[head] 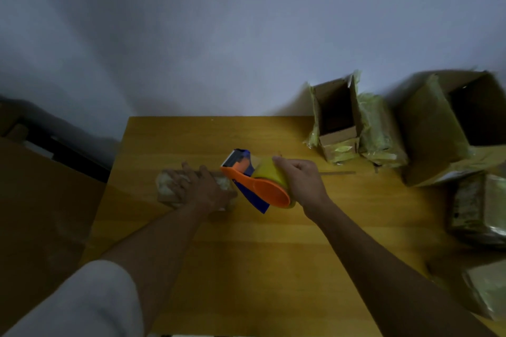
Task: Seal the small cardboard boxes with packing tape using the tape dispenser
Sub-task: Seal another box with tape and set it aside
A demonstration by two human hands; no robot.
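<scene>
Yellow wooden tabletop [219, 254]: left hand [197, 186] presses flat on a small tape-wrapped cardboard box [167, 189]; right hand's [301, 180] grip curls round the orange-and-blue tape dispenser [257, 186].

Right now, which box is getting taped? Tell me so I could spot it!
Look at the wooden table against the pale wall. Left of its middle lies a small cardboard box on its side, with the left hand resting flat on top of it. Unlike the boxes along the right edge, it sits alone, right beside the orange and blue tape dispenser.
</scene>
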